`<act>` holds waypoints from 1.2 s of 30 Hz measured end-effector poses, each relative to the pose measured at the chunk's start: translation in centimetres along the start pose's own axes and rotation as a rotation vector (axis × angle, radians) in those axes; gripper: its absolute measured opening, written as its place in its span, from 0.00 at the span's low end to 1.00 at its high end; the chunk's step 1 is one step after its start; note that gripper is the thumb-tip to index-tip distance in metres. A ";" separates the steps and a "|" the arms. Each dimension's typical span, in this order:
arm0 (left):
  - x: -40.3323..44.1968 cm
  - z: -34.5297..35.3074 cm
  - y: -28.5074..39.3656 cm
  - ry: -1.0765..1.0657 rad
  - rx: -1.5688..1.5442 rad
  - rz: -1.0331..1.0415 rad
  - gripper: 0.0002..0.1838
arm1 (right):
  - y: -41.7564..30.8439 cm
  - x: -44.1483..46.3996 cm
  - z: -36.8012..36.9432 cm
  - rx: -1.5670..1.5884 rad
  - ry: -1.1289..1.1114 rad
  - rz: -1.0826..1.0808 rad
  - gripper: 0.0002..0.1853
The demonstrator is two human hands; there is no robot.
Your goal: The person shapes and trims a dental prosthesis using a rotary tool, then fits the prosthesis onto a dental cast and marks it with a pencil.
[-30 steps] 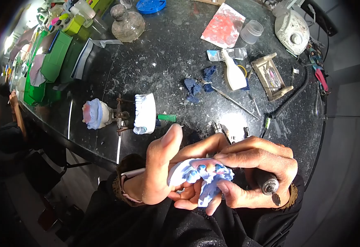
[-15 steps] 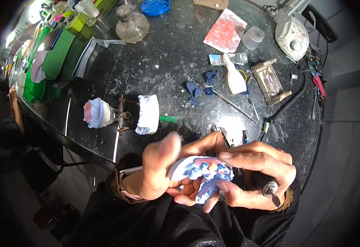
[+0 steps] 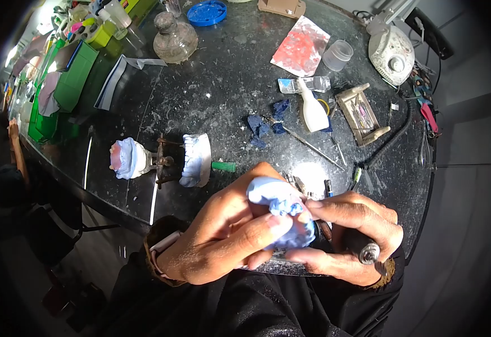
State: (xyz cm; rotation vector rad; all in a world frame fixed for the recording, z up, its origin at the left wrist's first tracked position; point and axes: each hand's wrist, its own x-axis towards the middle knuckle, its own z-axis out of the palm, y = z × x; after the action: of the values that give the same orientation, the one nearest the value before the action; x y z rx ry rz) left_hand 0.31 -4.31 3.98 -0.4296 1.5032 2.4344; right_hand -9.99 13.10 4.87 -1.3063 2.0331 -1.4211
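Observation:
Between my hands is a pale blue and pink dental piece (image 3: 293, 233), partly covered by fingers. My left hand (image 3: 223, 236) grips it, the thumb pressed on its front. My right hand (image 3: 352, 236) touches its right side with the fingertips and also holds a dark cylindrical handpiece (image 3: 363, 247) against the palm. Beyond my left hand, a hinged metal articulator (image 3: 164, 161) lies on the black table, with a blue and pink model (image 3: 128, 159) at its left and a white dental cast (image 3: 196, 160) at its right. Beside the cast is a small green tube (image 3: 223, 166).
A white bottle (image 3: 313, 114), blue scraps (image 3: 258, 128), a wooden tool rest (image 3: 362, 115), a red-smeared sheet (image 3: 300, 48) and a clear cup (image 3: 337, 55) lie farther back. Glass jar (image 3: 175, 39), green bin (image 3: 76, 81) at left. Another person's arm (image 3: 16, 147) shows at far left.
My left thumb has come down onto the dental piece, which has turned and tilted in my hands. My right hand still holds the handpiece. The view has shifted slightly.

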 end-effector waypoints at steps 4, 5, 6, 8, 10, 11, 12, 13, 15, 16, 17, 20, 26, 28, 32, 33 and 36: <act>0.0 0.1 -0.6 -0.043 -0.053 0.074 0.22 | 0.2 0.0 0.2 -0.004 0.015 -0.075 0.25; 0.2 0.1 -0.8 -0.033 -0.005 0.134 0.22 | 0.2 0.0 0.2 -0.004 0.021 -0.084 0.25; 0.4 0.3 -1.0 -0.024 0.043 0.194 0.23 | 0.2 0.0 0.2 0.004 0.010 -0.071 0.25; 0.4 0.3 -0.9 -0.025 0.083 0.213 0.24 | -0.1 0.1 0.0 0.020 -0.012 -0.045 0.25; 0.2 0.3 -0.2 -0.044 0.068 0.131 0.25 | -0.1 0.1 -0.2 0.019 -0.030 -0.040 0.25; 0.3 0.3 -0.3 -0.041 0.086 0.136 0.26 | -0.1 0.2 -0.2 0.018 -0.039 -0.037 0.25; 0.3 0.3 -0.4 -0.039 0.103 0.141 0.26 | -0.1 0.2 -0.2 0.017 -0.038 -0.038 0.25; 0.3 0.3 -0.5 -0.036 0.122 0.146 0.27 | -0.2 0.3 -0.2 0.016 -0.037 -0.039 0.25; 0.4 0.4 -0.5 -0.034 0.044 0.099 0.27 | -0.1 0.3 -0.2 0.018 -0.037 -0.044 0.25; 0.4 0.4 -0.4 -0.033 0.006 0.075 0.28 | 0.0 0.3 -0.2 0.022 -0.038 -0.047 0.24; 0.4 0.4 -0.2 -0.048 -0.024 0.030 0.27 | 0.0 0.3 -0.2 0.025 -0.039 -0.051 0.24; 0.4 0.3 0.0 -0.070 -0.070 -0.036 0.24 | 0.0 0.2 -0.1 0.006 -0.026 -0.040 0.24; 1.1 -0.8 -2.1 -0.160 0.104 0.309 0.16 | 0.5 0.2 0.2 -0.005 -0.010 -0.099 0.21; 1.3 -0.8 -2.3 -0.152 0.154 0.360 0.16 | 0.6 0.2 0.2 -0.002 -0.022 -0.108 0.21; 1.1 -0.4 -2.2 -0.107 0.235 0.362 0.12 | 0.9 0.1 0.3 -0.002 -0.031 -0.149 0.20; 1.1 -0.5 -2.4 -0.107 0.234 0.377 0.13 | 1.0 0.1 0.3 0.000 -0.027 -0.154 0.20; 0.7 -0.5 -2.3 -0.109 0.135 0.279 0.15 | 0.8 0.2 0.4 -0.001 -0.021 -0.150 0.20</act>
State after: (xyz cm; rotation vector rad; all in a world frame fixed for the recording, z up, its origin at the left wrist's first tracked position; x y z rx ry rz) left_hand 0.53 -3.76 1.63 -0.0616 1.7680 2.4882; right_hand -10.23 12.79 4.00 -1.4955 1.9580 -1.4628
